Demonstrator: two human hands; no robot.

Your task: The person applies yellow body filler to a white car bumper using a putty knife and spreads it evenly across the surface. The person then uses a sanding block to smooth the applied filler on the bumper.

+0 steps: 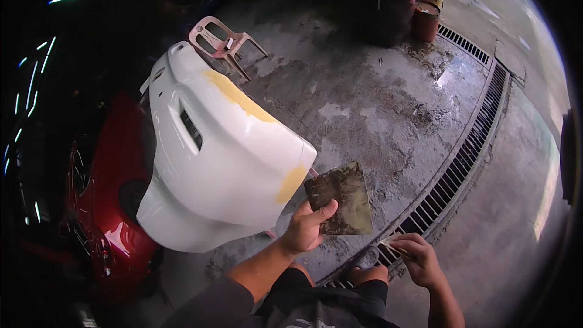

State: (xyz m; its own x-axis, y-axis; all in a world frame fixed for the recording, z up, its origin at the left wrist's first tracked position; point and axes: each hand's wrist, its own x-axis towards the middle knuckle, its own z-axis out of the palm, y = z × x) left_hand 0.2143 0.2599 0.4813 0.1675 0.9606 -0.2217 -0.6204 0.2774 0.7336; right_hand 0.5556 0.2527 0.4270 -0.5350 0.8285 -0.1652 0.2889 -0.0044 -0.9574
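My left hand (300, 228) grips a stained, square putty board (349, 197), its thumb lying across the near left edge. Dark and olive smears cover the board's face. In my right hand (419, 259), lower and to the right, a small pale flat piece (387, 242) is pinched between the fingers; most of it is hidden. Left of the board stands a large white car bumper (212, 188), apart from both hands. Yellow filler (240, 98) runs along its upper right edge, and a second yellow patch (293, 183) is at the near right corner.
Behind the bumper is a pinkish plastic chair (228, 42). A red car (118, 225) stands at the left. A metal floor grate (452, 176) curves past my right. At the back are a filled black bag (379, 15) and a reddish-brown bucket (426, 22).
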